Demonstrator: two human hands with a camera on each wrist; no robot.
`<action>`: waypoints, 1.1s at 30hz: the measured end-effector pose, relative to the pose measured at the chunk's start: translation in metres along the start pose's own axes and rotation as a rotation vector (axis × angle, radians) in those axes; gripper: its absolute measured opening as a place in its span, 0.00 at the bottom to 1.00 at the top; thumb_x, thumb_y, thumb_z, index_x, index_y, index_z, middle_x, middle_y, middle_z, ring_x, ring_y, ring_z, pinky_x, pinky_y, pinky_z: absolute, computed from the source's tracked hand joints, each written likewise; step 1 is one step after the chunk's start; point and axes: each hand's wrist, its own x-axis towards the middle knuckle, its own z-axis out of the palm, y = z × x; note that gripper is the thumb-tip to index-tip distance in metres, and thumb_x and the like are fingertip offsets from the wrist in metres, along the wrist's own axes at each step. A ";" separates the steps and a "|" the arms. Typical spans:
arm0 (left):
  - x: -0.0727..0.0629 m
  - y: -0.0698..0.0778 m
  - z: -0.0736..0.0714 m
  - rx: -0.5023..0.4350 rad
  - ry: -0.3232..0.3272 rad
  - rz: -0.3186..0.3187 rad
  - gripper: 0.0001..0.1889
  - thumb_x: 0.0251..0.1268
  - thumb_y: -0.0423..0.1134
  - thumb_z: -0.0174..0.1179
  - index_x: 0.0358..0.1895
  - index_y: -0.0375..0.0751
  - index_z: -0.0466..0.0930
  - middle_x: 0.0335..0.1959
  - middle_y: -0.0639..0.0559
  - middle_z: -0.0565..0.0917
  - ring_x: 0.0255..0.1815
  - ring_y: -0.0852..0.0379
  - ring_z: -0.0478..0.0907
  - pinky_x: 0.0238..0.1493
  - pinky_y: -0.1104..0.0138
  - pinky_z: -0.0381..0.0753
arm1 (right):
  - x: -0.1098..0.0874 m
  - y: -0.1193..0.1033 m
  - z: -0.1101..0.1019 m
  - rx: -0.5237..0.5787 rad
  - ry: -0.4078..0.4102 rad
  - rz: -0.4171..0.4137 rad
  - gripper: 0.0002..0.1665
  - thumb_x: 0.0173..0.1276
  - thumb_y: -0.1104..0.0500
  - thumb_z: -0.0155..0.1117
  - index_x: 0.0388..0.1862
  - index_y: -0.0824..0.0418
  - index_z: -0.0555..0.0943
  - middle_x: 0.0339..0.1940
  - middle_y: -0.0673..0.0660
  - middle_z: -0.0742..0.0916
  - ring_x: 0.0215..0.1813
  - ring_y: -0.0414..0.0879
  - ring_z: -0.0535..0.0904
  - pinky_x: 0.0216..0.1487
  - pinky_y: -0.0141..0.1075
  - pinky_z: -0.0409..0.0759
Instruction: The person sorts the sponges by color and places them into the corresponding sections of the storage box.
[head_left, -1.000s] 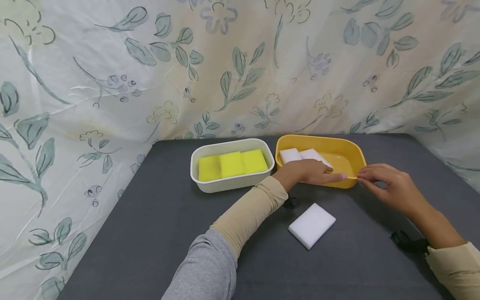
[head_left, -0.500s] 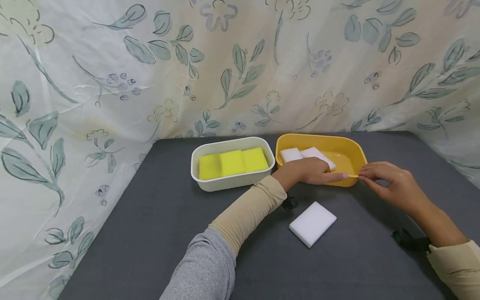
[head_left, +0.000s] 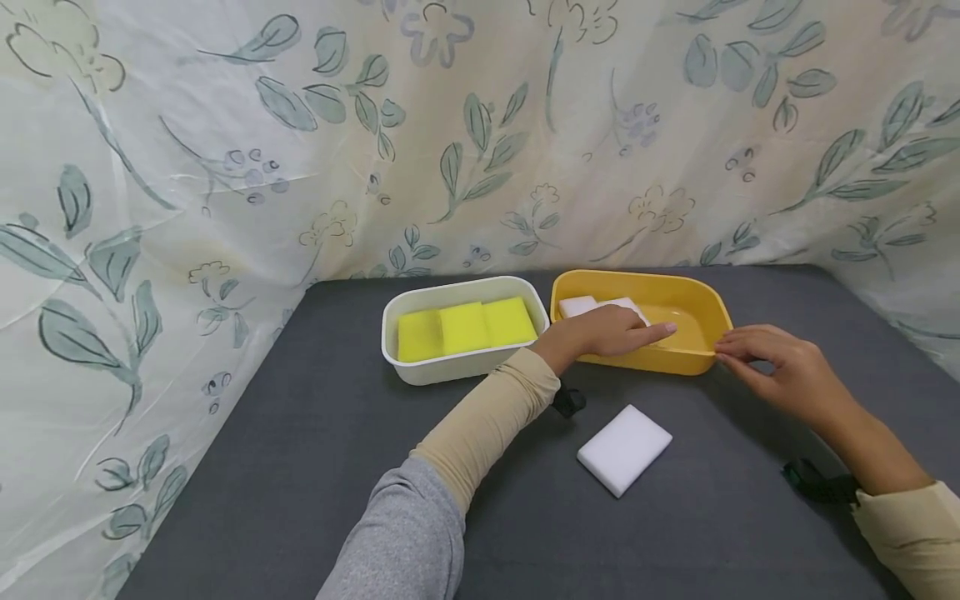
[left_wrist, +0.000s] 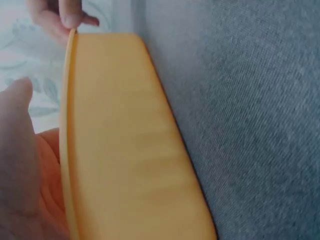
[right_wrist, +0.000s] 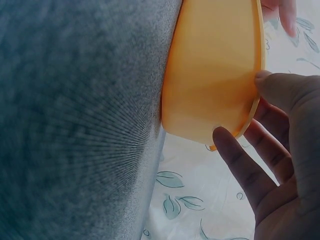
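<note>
A yellow plastic tub (head_left: 667, 287) stands at the back right of the table with white sponges (head_left: 579, 306) in its left half. My right hand (head_left: 776, 362) pinches its front right corner; in the right wrist view the thumb (right_wrist: 280, 89) lies on the rim and a finger touches the end wall. My left hand (head_left: 611, 330) reaches over the tub's front rim above the sponges, thumb stretched out to the right and clear of the rim. Its other fingers are mostly hidden behind the hand. Another white sponge (head_left: 625, 450) lies flat on the table in front.
A white tub (head_left: 450, 372) stands close against the left side of the yellow one, with yellow sponges (head_left: 465, 329) in a row inside. Dark grey cloth (head_left: 300, 467) covers the table. A floral curtain (head_left: 480, 142) hangs right behind it.
My left hand has drawn back to the left along the yellow tub, its thumb coming away from near the front right rim. The right hand stays at the corner.
</note>
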 end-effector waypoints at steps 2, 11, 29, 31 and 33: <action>0.001 -0.004 -0.001 -0.018 0.009 -0.007 0.34 0.76 0.69 0.33 0.48 0.48 0.82 0.31 0.54 0.77 0.39 0.60 0.76 0.42 0.69 0.71 | 0.000 -0.001 0.000 -0.003 -0.004 0.007 0.38 0.72 0.32 0.52 0.38 0.65 0.88 0.39 0.55 0.88 0.50 0.31 0.76 0.57 0.15 0.63; -0.001 -0.018 -0.008 0.105 0.074 0.031 0.27 0.81 0.59 0.39 0.49 0.46 0.85 0.32 0.55 0.76 0.35 0.61 0.72 0.38 0.70 0.70 | -0.002 -0.001 0.000 -0.026 -0.014 0.019 0.10 0.63 0.60 0.76 0.39 0.65 0.88 0.39 0.55 0.88 0.51 0.31 0.75 0.57 0.15 0.62; -0.017 -0.013 -0.020 0.242 -0.084 -0.127 0.37 0.76 0.69 0.31 0.69 0.50 0.75 0.58 0.57 0.80 0.55 0.60 0.74 0.60 0.67 0.69 | -0.002 0.001 -0.002 -0.043 -0.020 0.023 0.11 0.56 0.69 0.78 0.39 0.65 0.88 0.39 0.56 0.88 0.51 0.29 0.75 0.56 0.14 0.63; -0.018 -0.014 -0.019 0.252 -0.087 -0.126 0.37 0.76 0.69 0.31 0.69 0.50 0.75 0.57 0.57 0.80 0.55 0.59 0.74 0.60 0.66 0.69 | -0.002 0.000 -0.001 -0.046 -0.020 0.027 0.16 0.49 0.73 0.79 0.38 0.65 0.88 0.39 0.56 0.88 0.51 0.29 0.75 0.56 0.14 0.62; -0.020 -0.016 -0.016 0.253 -0.082 -0.126 0.37 0.75 0.70 0.31 0.67 0.50 0.77 0.52 0.57 0.81 0.52 0.59 0.74 0.58 0.65 0.70 | -0.002 -0.001 0.000 -0.052 -0.022 0.031 0.21 0.42 0.78 0.79 0.37 0.65 0.88 0.39 0.56 0.88 0.50 0.31 0.75 0.57 0.14 0.62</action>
